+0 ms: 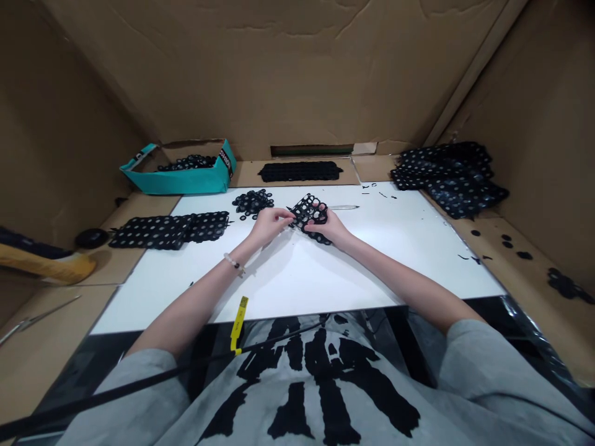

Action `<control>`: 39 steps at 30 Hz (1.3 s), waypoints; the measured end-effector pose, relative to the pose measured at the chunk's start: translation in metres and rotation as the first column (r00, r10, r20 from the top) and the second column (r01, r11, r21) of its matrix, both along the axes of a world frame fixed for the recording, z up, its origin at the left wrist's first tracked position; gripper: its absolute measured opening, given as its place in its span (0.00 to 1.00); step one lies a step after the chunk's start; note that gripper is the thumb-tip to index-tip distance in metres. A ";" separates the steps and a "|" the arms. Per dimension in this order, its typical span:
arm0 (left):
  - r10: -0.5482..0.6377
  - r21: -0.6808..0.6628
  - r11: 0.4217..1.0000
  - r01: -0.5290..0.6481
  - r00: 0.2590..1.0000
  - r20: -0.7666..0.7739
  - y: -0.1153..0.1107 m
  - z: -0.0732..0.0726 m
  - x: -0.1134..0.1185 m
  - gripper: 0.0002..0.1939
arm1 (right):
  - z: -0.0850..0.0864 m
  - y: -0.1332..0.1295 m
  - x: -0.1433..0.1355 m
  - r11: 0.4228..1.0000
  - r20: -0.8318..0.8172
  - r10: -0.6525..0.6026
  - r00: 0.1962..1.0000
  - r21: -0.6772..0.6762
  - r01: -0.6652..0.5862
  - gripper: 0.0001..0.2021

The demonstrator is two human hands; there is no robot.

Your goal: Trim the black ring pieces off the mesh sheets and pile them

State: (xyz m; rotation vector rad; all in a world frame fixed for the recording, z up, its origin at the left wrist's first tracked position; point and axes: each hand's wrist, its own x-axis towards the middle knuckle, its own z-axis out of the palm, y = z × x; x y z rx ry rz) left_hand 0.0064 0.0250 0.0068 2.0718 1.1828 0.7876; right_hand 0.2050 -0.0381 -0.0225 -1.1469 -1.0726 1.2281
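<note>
While cardboard walls (288, 74) close off the far side from ten o'clock to two, a white board (302, 279) covers most of the surface before the person, and its middle is the centre of this clock. At two o'clock, overlapping the board's corner, lie crumpled dotted black sheets (450, 176). A teal box (181, 183) with black rings inside stands between ten and eleven. Dotted black strips (158, 230) lie between nine and ten, and farther out at nine is a yellow and dark container (51, 263). A flat black bundle (300, 171) rests at twelve, beyond the board. Nearer, also about twelve, both hands hold a black perforated piece (309, 214) just above the board. The right hand (337, 228) grips its right side, thumb in front, fingers partly hidden behind; the left hand (269, 226) has thumb and forefinger pinched together on its left edge. A small heap of black rings (252, 202) sits just beside the left hand, toward eleven. A pen (344, 207) lies past the right hand at one, and small black discs (524, 254) are scattered at three.
</note>
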 end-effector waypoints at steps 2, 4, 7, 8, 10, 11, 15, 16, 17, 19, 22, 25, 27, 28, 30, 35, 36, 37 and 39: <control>0.096 0.004 0.995 -0.097 0.994 0.052 0.011 0.001 -0.010 0.10 | 0.000 0.001 0.001 1.000 -0.003 -0.008 1.000 0.000 0.008 0.36; 0.209 0.117 0.969 -0.218 0.974 0.084 0.023 0.003 -0.025 0.10 | 0.001 0.001 0.002 1.000 -0.014 -0.012 1.000 -0.002 0.012 0.36; 0.332 0.364 0.877 -0.314 0.943 0.012 0.038 0.004 -0.048 0.08 | 0.000 0.000 0.003 0.999 -0.014 -0.027 1.000 -0.025 0.026 0.34; 0.356 0.409 0.857 -0.313 0.934 -0.031 0.040 0.004 -0.053 0.07 | -0.001 0.000 0.004 0.999 -0.006 -0.035 0.999 -0.032 0.035 0.34; 0.347 0.451 0.851 -0.268 0.932 -0.101 0.038 0.003 -0.053 0.06 | -0.003 0.000 0.004 0.998 0.018 -0.048 0.999 -0.035 0.049 0.34; 0.312 0.467 0.855 -0.225 0.943 -0.118 0.034 0.003 -0.050 0.06 | -0.004 0.000 0.003 0.998 0.033 -0.053 0.998 -0.030 0.054 0.33; 0.015 0.456 0.886 0.079 0.980 -0.199 0.001 0.004 -0.018 0.10 | -0.006 0.000 0.000 0.997 0.081 -0.068 0.994 0.032 0.066 0.30; -0.056 0.425 0.893 0.152 0.972 -0.229 -0.008 0.004 -0.010 0.10 | -0.005 0.000 -0.001 0.997 0.068 -0.068 0.995 0.040 0.066 0.30; -0.110 0.391 0.898 0.202 0.964 -0.243 -0.015 0.004 -0.004 0.11 | -0.005 0.000 -0.002 0.998 0.037 -0.060 0.998 0.037 0.059 0.30; -0.155 0.328 0.919 0.220 0.964 -0.214 -0.025 0.003 0.005 0.12 | -0.004 0.000 -0.003 1.000 -0.071 -0.018 0.997 0.010 0.019 0.31; -0.092 0.233 0.965 0.117 0.989 -0.116 -0.026 0.001 0.007 0.12 | -0.003 0.001 -0.003 0.999 -0.204 0.045 0.978 -0.014 -0.049 0.37; -0.033 0.177 0.983 0.048 0.996 -0.087 -0.022 0.000 0.005 0.12 | -0.004 0.003 -0.002 1.000 -0.185 0.018 0.983 -0.013 -0.021 0.39; -0.044 0.178 0.982 0.058 0.996 -0.081 -0.019 0.000 0.006 0.14 | -0.005 0.003 -0.001 1.000 -0.151 -0.001 0.989 -0.013 -0.001 0.38; -0.045 0.178 0.982 0.057 0.996 -0.071 -0.016 -0.001 0.007 0.14 | -0.005 0.003 -0.001 1.000 -0.142 0.000 0.990 -0.016 -0.002 0.38; -0.002 0.156 0.988 0.004 1.000 -0.013 -0.008 -0.002 0.004 0.15 | -0.005 0.003 -0.001 1.000 -0.131 0.011 0.991 -0.028 -0.015 0.38; 0.279 0.197 0.932 -0.306 0.948 0.152 0.029 -0.003 -0.031 0.16 | -0.005 0.002 0.000 1.000 -0.094 0.011 0.995 -0.005 -0.012 0.37; 0.301 0.258 0.912 -0.319 0.948 0.106 0.036 -0.003 -0.040 0.14 | -0.006 0.002 0.000 1.000 -0.089 0.007 0.996 -0.005 -0.007 0.36; 0.313 0.320 0.895 -0.312 0.949 0.049 0.040 -0.003 -0.047 0.12 | -0.006 0.002 0.000 1.000 -0.085 0.004 0.996 -0.008 -0.004 0.36; 0.325 0.424 0.861 -0.281 0.945 -0.034 0.042 -0.002 -0.054 0.07 | -0.008 0.003 0.000 1.000 -0.081 0.001 0.997 -0.012 -0.003 0.36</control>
